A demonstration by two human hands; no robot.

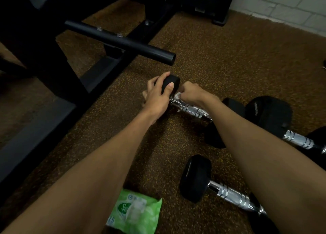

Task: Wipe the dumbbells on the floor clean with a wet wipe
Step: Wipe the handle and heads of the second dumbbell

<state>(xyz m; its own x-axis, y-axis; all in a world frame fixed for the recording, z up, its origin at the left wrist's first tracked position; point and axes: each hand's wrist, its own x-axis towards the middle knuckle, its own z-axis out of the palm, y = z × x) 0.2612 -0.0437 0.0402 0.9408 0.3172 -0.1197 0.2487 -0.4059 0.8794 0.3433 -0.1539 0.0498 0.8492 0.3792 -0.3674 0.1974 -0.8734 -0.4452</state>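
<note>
**Gym floor (229, 57): steady and scrub**

Speckled rubber beside the black bench frame (120, 40) carries three dumbbells. My left hand (157, 96) curls over the far dumbbell (192, 110) at its black head, I judge to stop it rolling. My right hand (192, 94) pinches the white wet wipe (177, 95) against the chrome handle just beside that head. Two other dumbbells (227, 193) (268, 114) lie by my right arm, and the green wipe pack (135, 212) sits near for a fresh sheet.

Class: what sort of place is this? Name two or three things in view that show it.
Probably a gym or weights room: several dumbbells lie on speckled flooring, beside a black metal equipment frame.
</note>
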